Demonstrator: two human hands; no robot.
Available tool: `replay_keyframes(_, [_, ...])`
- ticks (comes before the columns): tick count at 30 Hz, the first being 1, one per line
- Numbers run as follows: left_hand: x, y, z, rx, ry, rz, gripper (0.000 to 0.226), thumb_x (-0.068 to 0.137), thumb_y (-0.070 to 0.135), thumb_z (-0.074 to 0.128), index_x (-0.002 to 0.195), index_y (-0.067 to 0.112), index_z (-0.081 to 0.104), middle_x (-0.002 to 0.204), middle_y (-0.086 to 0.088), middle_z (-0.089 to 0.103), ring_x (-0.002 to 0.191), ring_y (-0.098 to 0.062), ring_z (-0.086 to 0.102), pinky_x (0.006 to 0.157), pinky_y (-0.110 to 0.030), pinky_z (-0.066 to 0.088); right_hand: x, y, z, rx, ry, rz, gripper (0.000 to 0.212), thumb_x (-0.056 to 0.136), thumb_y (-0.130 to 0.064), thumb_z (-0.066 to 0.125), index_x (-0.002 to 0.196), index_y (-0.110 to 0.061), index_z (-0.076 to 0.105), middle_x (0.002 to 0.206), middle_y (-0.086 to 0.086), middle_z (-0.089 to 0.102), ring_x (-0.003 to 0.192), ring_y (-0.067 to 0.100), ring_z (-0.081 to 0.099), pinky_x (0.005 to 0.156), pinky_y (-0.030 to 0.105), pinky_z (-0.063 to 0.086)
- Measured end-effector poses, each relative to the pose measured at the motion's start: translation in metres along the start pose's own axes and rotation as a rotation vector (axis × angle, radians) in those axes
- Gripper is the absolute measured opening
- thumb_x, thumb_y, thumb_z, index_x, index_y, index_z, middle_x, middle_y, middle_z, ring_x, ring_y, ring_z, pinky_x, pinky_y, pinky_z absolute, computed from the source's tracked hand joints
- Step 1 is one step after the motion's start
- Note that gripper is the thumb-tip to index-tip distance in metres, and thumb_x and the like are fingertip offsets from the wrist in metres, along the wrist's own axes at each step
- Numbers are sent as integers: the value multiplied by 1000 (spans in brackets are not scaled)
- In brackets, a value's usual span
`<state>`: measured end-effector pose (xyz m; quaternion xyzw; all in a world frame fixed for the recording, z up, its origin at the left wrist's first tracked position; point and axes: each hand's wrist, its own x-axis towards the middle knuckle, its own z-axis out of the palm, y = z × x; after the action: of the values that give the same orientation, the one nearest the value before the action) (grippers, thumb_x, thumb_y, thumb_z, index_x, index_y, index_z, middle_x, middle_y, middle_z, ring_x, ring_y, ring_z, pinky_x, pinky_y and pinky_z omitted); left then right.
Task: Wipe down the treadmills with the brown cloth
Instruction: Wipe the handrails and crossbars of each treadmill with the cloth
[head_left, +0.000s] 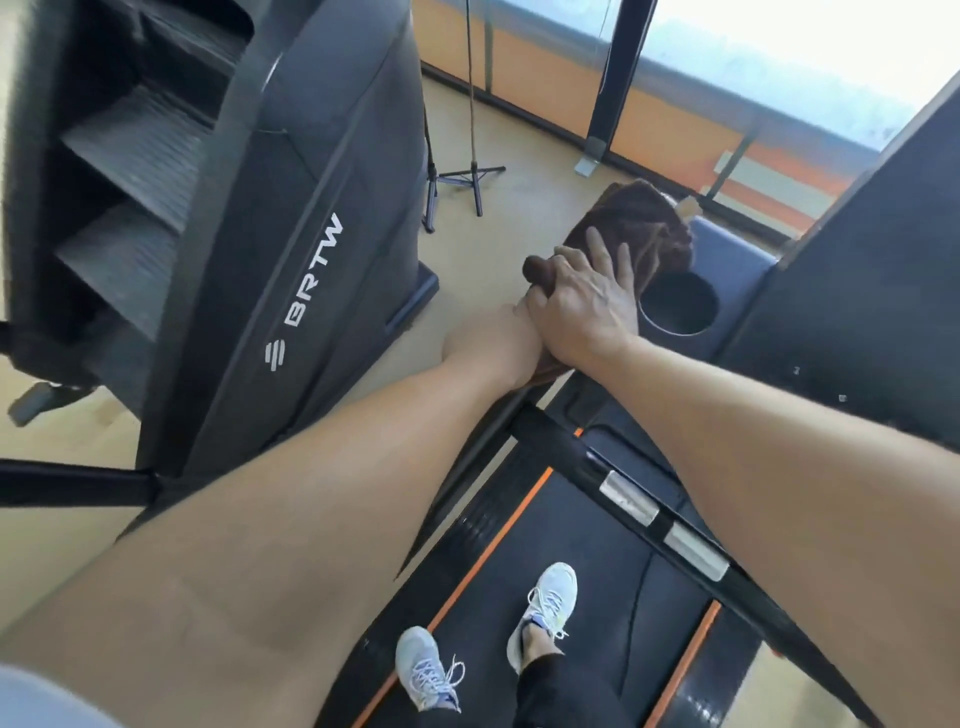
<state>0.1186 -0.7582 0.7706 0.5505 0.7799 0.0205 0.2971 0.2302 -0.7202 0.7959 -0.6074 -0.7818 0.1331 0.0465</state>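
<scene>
Wiping underway: right hand (584, 306) presses flat-fingered on crumpled brown cloth (641, 228) beside the treadmill's round cup holder (678, 304); left hand (524, 312) hidden, grip unclear. Next, sweep right.

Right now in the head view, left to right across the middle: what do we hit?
BRTW stair machine → tripod stand → brown cloth under right hand → cup holder → treadmill console.
</scene>
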Motion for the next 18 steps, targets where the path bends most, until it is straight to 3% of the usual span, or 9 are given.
replay_keyframes(10, [-143, -130, -6, -140, -71, 35, 49, 106, 43, 14, 123, 23, 56, 125, -13, 64, 112, -36, 59, 89, -43, 41, -135, -101, 66, 88, 86, -42, 45, 94, -41, 39, 127, -20, 62, 154, -6, 47, 159, 19, 2, 125, 46, -14])
replay_keyframes(14, [-194, -187, -9, -194, -127, 20, 48, 106, 44, 15, 123, 27, 56, 127, -9, 65, 112, -34, 59, 95, -45, 46, -185, -148, 80, 61, 59, -119, 43, 92, -42, 35, 112, -20, 66, 132, -6, 63, 154, 19, 20, 127, 45, -8])
replay_keyframes(18, [-239, -231, -10, -115, -143, -17, 46, 108, 37, 17, 125, 22, 57, 128, -10, 64, 115, -33, 59, 95, -43, 45, -222, -189, 92, -6, 32, -219, 38, 93, -41, 38, 98, -19, 69, 112, -4, 70, 134, 22, 45, 127, 47, 5])
